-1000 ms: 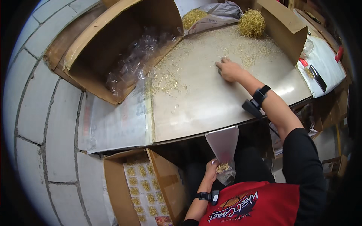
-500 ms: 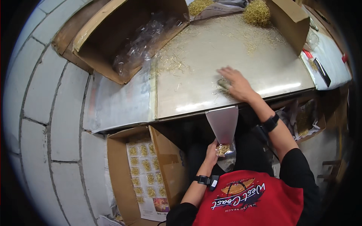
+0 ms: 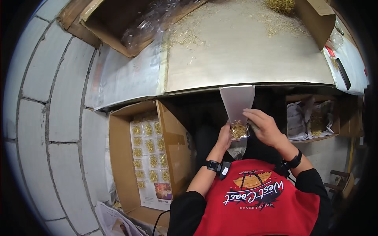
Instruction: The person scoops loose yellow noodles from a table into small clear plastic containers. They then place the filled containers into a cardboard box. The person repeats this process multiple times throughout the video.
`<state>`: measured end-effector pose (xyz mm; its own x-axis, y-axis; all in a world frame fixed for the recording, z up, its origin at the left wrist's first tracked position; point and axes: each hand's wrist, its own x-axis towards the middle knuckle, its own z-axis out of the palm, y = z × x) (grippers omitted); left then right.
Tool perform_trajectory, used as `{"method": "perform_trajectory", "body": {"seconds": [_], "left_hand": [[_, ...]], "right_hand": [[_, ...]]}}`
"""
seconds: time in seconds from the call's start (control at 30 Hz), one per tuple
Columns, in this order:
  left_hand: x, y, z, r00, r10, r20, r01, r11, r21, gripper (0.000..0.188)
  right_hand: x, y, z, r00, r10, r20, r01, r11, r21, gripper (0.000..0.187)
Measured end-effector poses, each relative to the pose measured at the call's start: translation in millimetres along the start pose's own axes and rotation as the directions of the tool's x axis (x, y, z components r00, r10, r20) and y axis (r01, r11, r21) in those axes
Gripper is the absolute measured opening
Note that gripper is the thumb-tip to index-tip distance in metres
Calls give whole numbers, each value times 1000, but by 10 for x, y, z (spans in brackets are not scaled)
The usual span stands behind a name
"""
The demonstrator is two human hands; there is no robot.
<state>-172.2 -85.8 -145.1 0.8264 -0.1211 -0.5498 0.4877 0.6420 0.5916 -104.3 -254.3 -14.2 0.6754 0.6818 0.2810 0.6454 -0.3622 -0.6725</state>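
My left hand (image 3: 224, 136) is closed around a small clear plastic box (image 3: 239, 137) filled with gold-coloured wire hooks (image 3: 238, 130). The box sits under the lower end of a smooth grey metal chute (image 3: 238, 103), which slopes down from the table's front edge. Just right of the chute's lower end is my right hand (image 3: 267, 128), its fingers stretched out over the chute's edge and the box. Something greyish shows by its thumb, too unclear to name.
The metal-topped table (image 3: 248, 59) carries scattered hooks and a gold pile (image 3: 280, 4). A cardboard box (image 3: 173, 137) at left holds rows of filled clear boxes. Another carton (image 3: 112, 27) holds clear plastic boxes. At right stands a paper-lined box (image 3: 315, 131) with gold pieces.
My right hand has come off the tabletop, down to the chute's lower end. The loose hooks near the table edge are gone, and the box holds more. The view has shifted downward.
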Motion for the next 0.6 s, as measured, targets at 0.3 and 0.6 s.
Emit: {"method": "perform_trajectory", "body": {"seconds": [0.3,0.6], "left_hand": [[-447,125,-133,993,50,105,-56,997,57,33],[-716,416,240,984,173,-43,-168,981,93,34]], "right_hand": [[-323,60,86,980,192,53,-199,963,184,23],[-175,-193,278,980,-90,175,104,992,-71,46]]}}
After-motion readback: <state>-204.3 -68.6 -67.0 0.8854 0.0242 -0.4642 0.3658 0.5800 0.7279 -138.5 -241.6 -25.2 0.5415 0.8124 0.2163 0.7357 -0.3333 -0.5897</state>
